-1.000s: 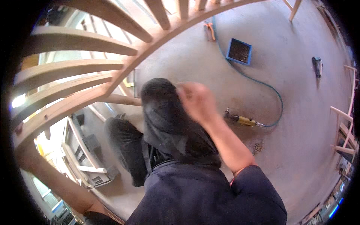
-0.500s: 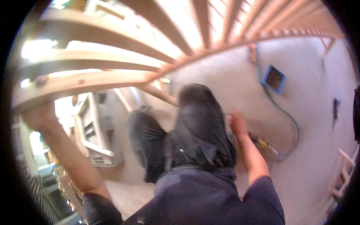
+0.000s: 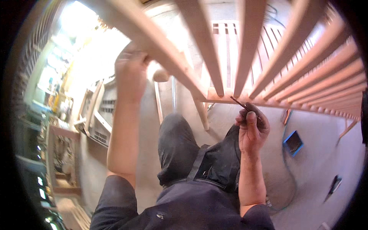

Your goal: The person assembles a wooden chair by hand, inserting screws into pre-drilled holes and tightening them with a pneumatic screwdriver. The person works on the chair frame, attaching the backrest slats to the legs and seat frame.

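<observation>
A wooden slatted frame [image 3: 226, 96] spans the upper part of the view, its slats fanning away from a lower rail. At its left, my left hand [image 3: 132, 71] is raised to the thick wooden end rail [image 3: 153, 46], fingers curled against it; blur and the rail partly hide them. In front of the lower rail, my right hand [image 3: 253, 128] pinches a thin dark stick [image 3: 238, 102] between thumb and fingers. The stick's tip points up and left, close to the foot of a slat. Whether the tip touches the wood I cannot tell.
On the floor at right lie a blue square tray [image 3: 293, 144], a dark hose [image 3: 285, 163], an orange-ended tool [image 3: 286, 116] and a black hand tool [image 3: 333, 188]. A wooden leg [image 3: 201, 115] stands before my knees. More wooden frames [image 3: 97, 115] stand at left.
My right hand has come up from beside my thigh to the lower rail with the thin dark stick. My left hand has shifted right along with the view, still at the end rail.
</observation>
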`<state>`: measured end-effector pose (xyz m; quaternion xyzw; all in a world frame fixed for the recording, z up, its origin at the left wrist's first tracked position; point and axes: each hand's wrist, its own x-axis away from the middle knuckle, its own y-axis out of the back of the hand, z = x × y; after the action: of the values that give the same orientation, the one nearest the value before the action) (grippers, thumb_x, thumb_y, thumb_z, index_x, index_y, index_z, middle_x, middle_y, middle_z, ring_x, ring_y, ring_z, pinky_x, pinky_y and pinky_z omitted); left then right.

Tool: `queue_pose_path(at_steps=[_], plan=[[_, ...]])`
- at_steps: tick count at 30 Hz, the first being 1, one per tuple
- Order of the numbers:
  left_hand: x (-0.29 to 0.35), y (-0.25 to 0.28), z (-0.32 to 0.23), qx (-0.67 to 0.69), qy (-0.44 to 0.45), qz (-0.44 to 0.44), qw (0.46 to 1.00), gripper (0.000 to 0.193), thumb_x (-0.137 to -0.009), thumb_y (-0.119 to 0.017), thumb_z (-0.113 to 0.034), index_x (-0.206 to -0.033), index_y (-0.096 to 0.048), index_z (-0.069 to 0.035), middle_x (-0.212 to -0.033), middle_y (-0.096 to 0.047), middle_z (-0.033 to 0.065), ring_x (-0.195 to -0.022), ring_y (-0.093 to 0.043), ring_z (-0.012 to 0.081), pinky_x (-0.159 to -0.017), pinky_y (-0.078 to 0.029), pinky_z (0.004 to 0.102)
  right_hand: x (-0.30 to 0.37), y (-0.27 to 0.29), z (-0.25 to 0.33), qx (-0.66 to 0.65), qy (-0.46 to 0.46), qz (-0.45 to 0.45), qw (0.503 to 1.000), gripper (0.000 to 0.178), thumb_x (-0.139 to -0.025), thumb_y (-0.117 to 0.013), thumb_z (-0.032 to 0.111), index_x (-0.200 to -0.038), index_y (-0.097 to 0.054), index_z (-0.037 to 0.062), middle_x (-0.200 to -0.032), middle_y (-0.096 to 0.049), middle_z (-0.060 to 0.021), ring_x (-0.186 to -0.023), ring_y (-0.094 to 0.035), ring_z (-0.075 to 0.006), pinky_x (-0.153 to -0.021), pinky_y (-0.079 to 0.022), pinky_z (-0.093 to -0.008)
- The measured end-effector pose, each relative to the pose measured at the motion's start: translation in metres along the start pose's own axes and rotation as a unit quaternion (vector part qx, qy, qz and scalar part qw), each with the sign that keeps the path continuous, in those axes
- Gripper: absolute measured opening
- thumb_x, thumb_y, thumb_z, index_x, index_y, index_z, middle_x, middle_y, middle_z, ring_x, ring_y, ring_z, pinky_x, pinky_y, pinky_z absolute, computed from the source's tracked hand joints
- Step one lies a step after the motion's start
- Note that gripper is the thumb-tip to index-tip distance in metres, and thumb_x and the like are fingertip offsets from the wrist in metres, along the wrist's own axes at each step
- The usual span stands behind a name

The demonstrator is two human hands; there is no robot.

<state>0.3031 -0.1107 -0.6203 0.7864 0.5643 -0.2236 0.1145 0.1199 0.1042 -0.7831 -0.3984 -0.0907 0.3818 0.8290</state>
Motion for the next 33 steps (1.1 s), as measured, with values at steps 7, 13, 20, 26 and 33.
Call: queue_pose_path(at_steps=[7,13,20,26,33], plan=[[0.015,-0.013,0.036,0.092,-0.086,-0.049,0.991,0.018,-0.095,-0.065,-0.008,-0.110,-0.062,0.000,-0.097,-0.071,0.0129,-0.088,-0.071,0.0162,-0.069,-0.061,0.0255,-0.016,-0.067,-0.012,0.128,0.109,0.004,0.986,0.030,-0.100,-0.061,0.017,-0.120,-0.062,-0.0061,-0.095,-0.069,-0.0148,-0.077,-0.067,-0.0198,-0.066,-0.054,-0.0303],[0.010,-0.003,0.049,0.137,-0.125,0.017,0.983,0.008,-0.095,-0.063,-0.001,-0.103,-0.064,-0.001,-0.096,-0.073,0.0105,-0.088,-0.071,0.0151,-0.082,-0.058,0.0261,-0.013,-0.083,-0.022,0.143,0.145,0.040,0.978,0.028,-0.103,-0.057,0.022,-0.120,-0.062,0.0004,-0.104,-0.070,-0.0123,-0.089,-0.068,-0.0206,-0.076,-0.055,-0.0303],[0.022,0.012,0.036,0.029,-0.102,0.026,0.994,0.013,-0.088,-0.065,0.007,-0.097,-0.069,-0.002,-0.093,-0.071,0.0076,-0.088,-0.070,0.0140,-0.080,-0.058,0.0263,-0.012,-0.091,-0.013,0.173,0.153,0.038,0.972,0.028,-0.103,-0.055,0.018,-0.120,-0.059,-0.0040,-0.113,-0.068,-0.0144,-0.099,-0.069,-0.0215,-0.090,-0.058,-0.0352],[0.021,0.018,0.030,-0.136,-0.226,-0.010,0.964,0.010,-0.081,-0.071,0.002,-0.089,-0.073,-0.004,-0.085,-0.073,0.0071,-0.081,-0.070,0.0199,-0.077,-0.054,0.0313,-0.011,-0.087,-0.009,0.153,0.154,0.048,0.975,0.027,-0.103,-0.055,0.018,-0.120,-0.059,-0.0029,-0.113,-0.069,-0.0139,-0.099,-0.069,-0.0213,-0.089,-0.058,-0.0342],[0.020,0.016,0.037,-0.166,-0.289,-0.026,0.942,0.010,-0.077,-0.076,-0.002,-0.086,-0.072,-0.004,-0.080,-0.072,0.0075,-0.078,-0.068,0.0229,-0.076,-0.052,0.0338,-0.007,-0.091,-0.008,0.136,0.144,0.033,0.980,0.025,-0.102,-0.058,0.019,-0.115,-0.064,-0.0012,-0.105,-0.072,-0.0125,-0.091,-0.071,-0.0208,-0.082,-0.060,-0.0315]])
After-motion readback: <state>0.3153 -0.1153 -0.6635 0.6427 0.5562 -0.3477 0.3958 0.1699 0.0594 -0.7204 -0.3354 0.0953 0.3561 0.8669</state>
